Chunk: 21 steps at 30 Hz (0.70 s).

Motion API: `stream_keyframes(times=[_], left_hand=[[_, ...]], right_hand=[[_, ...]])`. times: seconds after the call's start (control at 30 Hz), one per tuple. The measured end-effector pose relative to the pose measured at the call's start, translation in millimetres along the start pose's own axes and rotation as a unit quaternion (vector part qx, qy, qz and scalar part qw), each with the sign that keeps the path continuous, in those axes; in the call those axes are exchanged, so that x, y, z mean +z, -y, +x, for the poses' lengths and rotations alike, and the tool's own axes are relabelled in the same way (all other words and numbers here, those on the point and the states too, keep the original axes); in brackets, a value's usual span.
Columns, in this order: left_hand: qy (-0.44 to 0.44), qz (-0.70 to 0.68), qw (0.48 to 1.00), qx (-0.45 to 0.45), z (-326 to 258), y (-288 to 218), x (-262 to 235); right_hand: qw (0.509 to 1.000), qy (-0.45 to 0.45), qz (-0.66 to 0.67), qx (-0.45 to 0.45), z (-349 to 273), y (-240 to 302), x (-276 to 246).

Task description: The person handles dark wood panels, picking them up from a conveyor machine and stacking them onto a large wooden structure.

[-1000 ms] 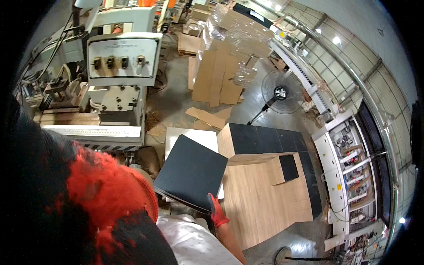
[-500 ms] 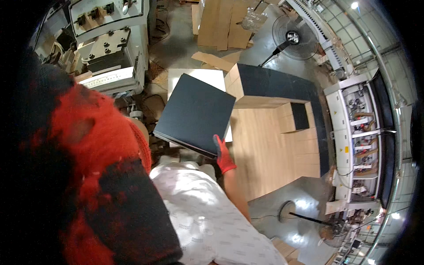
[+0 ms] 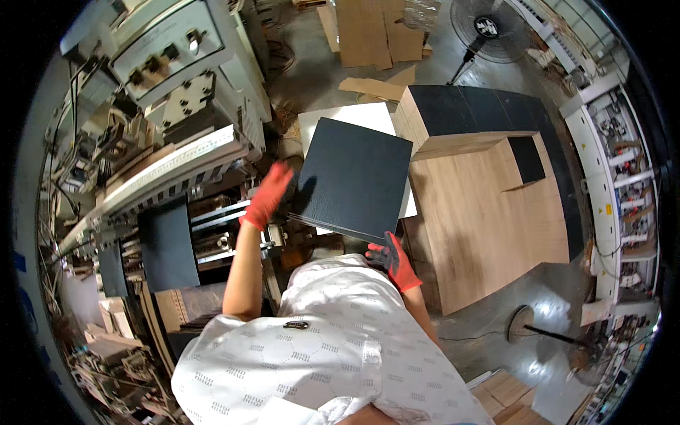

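Observation:
A stack of square black panels (image 3: 358, 173) lies a little askew on a white board (image 3: 309, 124) in front of me. My left hand (image 3: 269, 196), in a red glove, is raised just left of the stack. Its fingers are stretched out and slightly blurred, and it holds nothing. At the stack's near right corner is my right hand (image 3: 398, 263), in a red glove with dark fingers. Those fingers are spread, the upper one at the corner; whether it presses on the panels I cannot tell.
To the left stands a machine with a control panel (image 3: 170, 46); black panels (image 3: 168, 244) lie on its rails. On the right are wood-grain and black panels in a large stack (image 3: 489, 227). Beyond are cardboard (image 3: 379, 32) and a floor fan (image 3: 486, 28).
My left arm, which filled the left of the view close up, has swung down beside the stack. My right hand's fingers have spread at the corner. The view has shifted left.

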<state>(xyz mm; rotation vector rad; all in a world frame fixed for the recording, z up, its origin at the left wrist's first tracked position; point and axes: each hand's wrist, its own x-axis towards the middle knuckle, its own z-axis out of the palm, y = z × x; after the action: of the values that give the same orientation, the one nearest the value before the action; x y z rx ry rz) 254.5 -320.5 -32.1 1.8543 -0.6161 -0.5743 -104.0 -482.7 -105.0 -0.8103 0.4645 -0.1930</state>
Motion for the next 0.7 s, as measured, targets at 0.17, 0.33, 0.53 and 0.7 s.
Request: stream_keyframes(times=[0.17,0.33,0.53,0.7], left_hand=[[0.093,-0.247,0.953,-0.151,-34.7,11.3,51.3],[0.083,-0.269,0.94,-0.191,-64.6,-0.5,74.5],[0.19,-0.12,0.965,-0.137,-103.9,-28.0,91.4],[-0.031,0.163,0.985,0.051,-43.4,-50.7,66.2]], right_hand=[[0.991,-0.094,0.093,0.026,3.9,2.6,2.0],[0.947,-0.272,0.158,0.059,19.0,24.2,4.6],[0.914,-0.387,0.125,0.016,29.1,46.5,13.1],[0.963,-0.266,-0.042,-0.028,24.4,22.9,36.6]])
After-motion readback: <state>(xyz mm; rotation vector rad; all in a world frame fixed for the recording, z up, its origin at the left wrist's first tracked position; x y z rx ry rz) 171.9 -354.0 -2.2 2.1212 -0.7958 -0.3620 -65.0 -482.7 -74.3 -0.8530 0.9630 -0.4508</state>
